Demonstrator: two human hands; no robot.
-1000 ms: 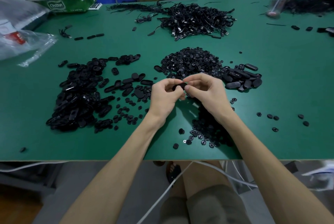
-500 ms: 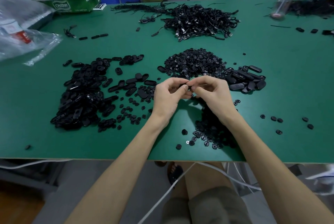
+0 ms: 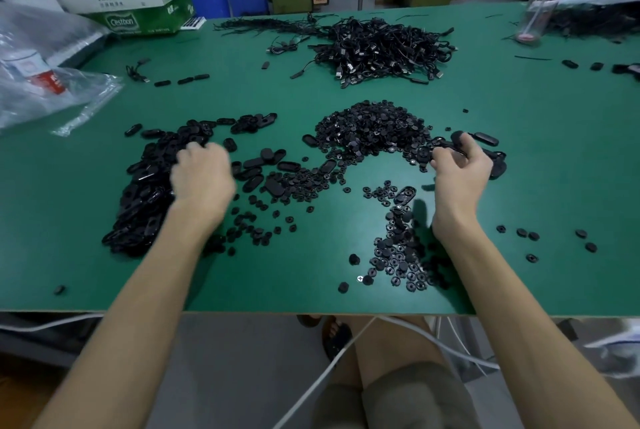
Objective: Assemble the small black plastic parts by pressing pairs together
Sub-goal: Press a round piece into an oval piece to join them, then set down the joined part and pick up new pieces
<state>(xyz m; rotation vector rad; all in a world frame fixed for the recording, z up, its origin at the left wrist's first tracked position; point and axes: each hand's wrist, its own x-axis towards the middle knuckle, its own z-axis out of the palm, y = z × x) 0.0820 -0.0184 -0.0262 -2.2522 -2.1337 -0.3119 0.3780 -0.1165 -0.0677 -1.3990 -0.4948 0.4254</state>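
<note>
On the green counter [image 3: 554, 158] the two hands are spread well apart, each over a different heap of black parts. The left hand [image 3: 202, 174] is blurred and lies palm down on the right edge of the big pile of oval pieces [image 3: 152, 186] at the left; its fingers curl down into the pile, and whether they hold anything I cannot tell. The right hand [image 3: 462, 169] is at the right, over the small cluster of oval pieces [image 3: 491, 151] beside the mound of round parts [image 3: 374, 131] — its fingers are bent closed around a black oval piece [image 3: 459, 138], which shows above the knuckles. Between the hands, more round parts lie scattered, and a second, flatter spread of round parts [image 3: 401, 255] lies near the front edge, just inside the right forearm. A single oval piece with a shiny rim [image 3: 404, 194] lies at the top of that spread. Farther back lies a tangle of black cables [image 3: 381, 51], a carton [image 3: 128, 3] stands at the far left corner, and clear plastic bags [image 3: 45, 82] rest at the left edge.
</note>
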